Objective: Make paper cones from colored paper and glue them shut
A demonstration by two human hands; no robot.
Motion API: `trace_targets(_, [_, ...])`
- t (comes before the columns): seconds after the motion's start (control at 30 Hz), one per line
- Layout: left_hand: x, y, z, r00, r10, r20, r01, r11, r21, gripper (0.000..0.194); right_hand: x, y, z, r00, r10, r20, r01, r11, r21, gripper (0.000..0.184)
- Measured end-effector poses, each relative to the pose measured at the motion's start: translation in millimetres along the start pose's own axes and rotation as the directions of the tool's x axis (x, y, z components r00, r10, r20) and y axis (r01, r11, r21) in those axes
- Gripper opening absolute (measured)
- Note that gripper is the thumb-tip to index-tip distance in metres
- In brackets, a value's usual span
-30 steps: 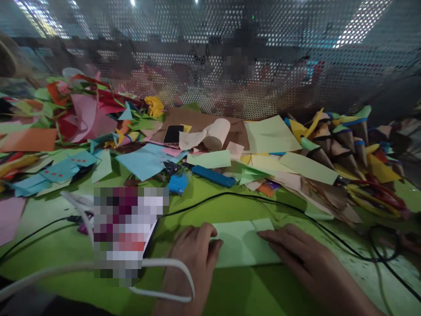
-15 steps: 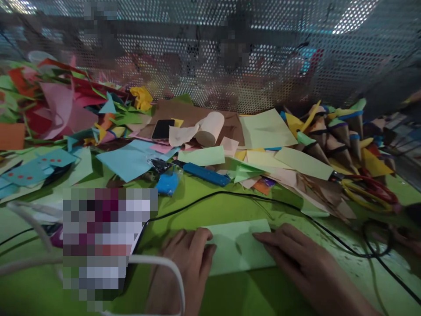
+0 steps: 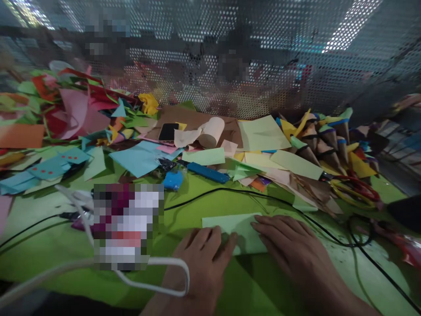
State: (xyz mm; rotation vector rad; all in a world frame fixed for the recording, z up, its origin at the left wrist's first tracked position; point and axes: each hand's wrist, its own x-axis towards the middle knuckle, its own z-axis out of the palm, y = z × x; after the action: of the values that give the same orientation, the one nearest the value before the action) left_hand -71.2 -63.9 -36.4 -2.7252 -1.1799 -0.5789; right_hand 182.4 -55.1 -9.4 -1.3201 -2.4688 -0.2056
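A folded pale green paper strip (image 3: 238, 223) lies on the green table between my two hands. My left hand (image 3: 205, 252) rests on the strip's left part, fingers slightly bent and thumb apart. My right hand (image 3: 286, 241) lies flat over the right end, with its fingers stretched across the paper. The strip's ends are partly covered by the hands. In front of my left wrist is a white bent holder arm (image 3: 164, 261), which overlaps a phone-like device (image 3: 131, 232) with a blurred-out screen.
Behind the black cable (image 3: 230, 189) lie a blue cutter (image 3: 207, 172), a paper roll (image 3: 212, 131), a dark phone (image 3: 168, 131) and loose paper sheets (image 3: 263, 134). Paper cones (image 3: 329, 140) stand at the right, near scissors (image 3: 355, 191). A perforated metal panel (image 3: 210, 92) rises behind.
My left hand has moved right and further over the strip, its thumb now on the paper. My right fingers have shifted onto the strip's upper right edge. The view has shifted slightly.
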Motion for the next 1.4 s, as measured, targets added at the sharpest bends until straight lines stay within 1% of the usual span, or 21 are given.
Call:
trace_targets(0.1, [-11.5, 3.6, -1.8, 0.999, 0.003, 0.041, -0.003, 1.0, -0.008, 0.06, 0.3, -0.7, -1.9, 0.998, -0.048, -0.026, 0.047, 0.997, -0.053, 0.03])
trace_targets(0.17, [-13.5, 4.8, -5.0, 0.994, 0.004, 0.112, -0.001, 1.0, -0.027, 0.071, 0.1, -6.8, -3.5, 0.992, -0.11, -0.054, 0.105, 0.99, -0.092, 0.039])
trace_targets(0.23, [-11.6, 5.6, -9.1, 0.984, 0.01, 0.176, -0.003, 0.999, -0.042, 0.069, -1.2, -17.7, -4.8, 0.979, -0.19, -0.071, 0.184, 0.979, -0.085, 0.045])
trace_targets(0.3, [-8.3, 6.4, -13.3, 0.971, 0.003, 0.238, 0.011, 0.998, -0.057, 0.065, -5.0, -29.6, -5.4, 0.967, -0.25, -0.056, 0.248, 0.968, -0.048, 0.046])
trace_targets(0.4, [-6.5, 7.5, -18.8, 0.958, -0.008, 0.286, 0.036, 0.995, -0.091, 0.071, -17.2, -37.0, -6.2, 0.969, -0.248, -0.005, 0.248, 0.968, -0.027, 0.045])
trace_targets(0.47, [-9.4, 6.3, -21.8, 0.957, -0.018, 0.289, 0.055, 0.991, -0.12, 0.074, -28.5, -32.8, -8.2, 0.976, -0.218, 0.014, 0.219, 0.975, -0.046, 0.047])
trace_targets(0.57, [-18.4, -0.3, -26.0, 0.966, -0.016, 0.256, 0.054, 0.989, -0.14, 0.067, -43.9, -21.8, -13.2, 0.986, -0.158, 0.051, 0.162, 0.983, -0.089, 0.051])
trace_targets(0.67, [-29.9, -10.1, -31.3, 0.973, 0.006, 0.23, 0.023, 0.992, -0.121, 0.065, -52.3, -15.8, -15.4, 0.989, -0.097, 0.114, 0.11, 0.988, -0.112, 0.056])
trace_targets(0.73, [-37.5, -14.8, -35.0, 0.976, -0.013, 0.216, 0.034, 0.995, -0.092, 0.065, -55.0, -14.1, -13.4, 0.988, -0.088, 0.13, 0.103, 0.988, -0.115, 0.059])
trace_targets(0.87, [-48.4, -15.5, -37.9, 0.979, -0.059, 0.194, 0.073, 0.995, -0.066, 0.064, -60.2, -4.7, -7.8, 0.989, -0.105, 0.104, 0.118, 0.985, -0.125, 0.06])
trace_targets(0.97, [-50.9, -12.8, -34.8, 0.979, -0.093, 0.184, 0.107, 0.992, -0.066, 0.064, -60.6, 6.7, -11.2, 0.996, -0.082, 0.028, 0.085, 0.987, -0.139, 0.05])
trace_targets(1.07, [-51.2, -12.5, -30.9, 0.983, -0.069, 0.168, 0.085, 0.992, -0.091, 0.065, -46.8, 8.9, -19.8, 0.997, -0.035, -0.062, 0.028, 0.992, -0.123, 0.033])
trace_targets(1.1, [-51.2, -12.9, -30.4, 0.985, -0.061, 0.16, 0.077, 0.992, -0.098, 0.065, -38.1, 6.3, -21.9, 0.997, -0.015, -0.076, 0.007, 0.994, -0.106, 0.029])
trace_targets(1.13, [-51.3, -13.3, -30.4, 0.986, -0.062, 0.153, 0.078, 0.992, -0.101, 0.064, -27.6, 2.4, -22.9, 0.998, 0.013, -0.063, -0.018, 0.997, -0.074, 0.028])
trace_targets(1.2, [-51.2, -13.9, -32.5, 0.988, -0.082, 0.131, 0.094, 0.991, -0.092, 0.062, -3.7, -7.3, -21.6, 1.0, 0.029, -0.009, -0.029, 1.0, -0.008, 0.032])
trace_targets(1.27, [-51.0, -13.6, -36.0, 0.991, -0.091, 0.101, 0.099, 0.992, -0.074, 0.062, 19.6, -16.6, -17.5, 0.998, 0.002, 0.06, -0.005, 0.999, 0.051, 0.042])
trace_targets(1.3, [-50.9, -13.0, -37.3, 0.993, -0.089, 0.083, 0.095, 0.993, -0.065, 0.063, 29.6, -20.4, -15.5, 0.993, -0.002, 0.119, -0.007, 0.997, 0.079, 0.048])
trace_targets(1.4, [-51.4, -10.6, -35.8, 0.992, -0.122, 0.028, 0.123, 0.991, -0.052, 0.068, 50.2, -28.6, -14.4, 0.971, -0.025, 0.238, -0.014, 0.987, 0.159, 0.056])
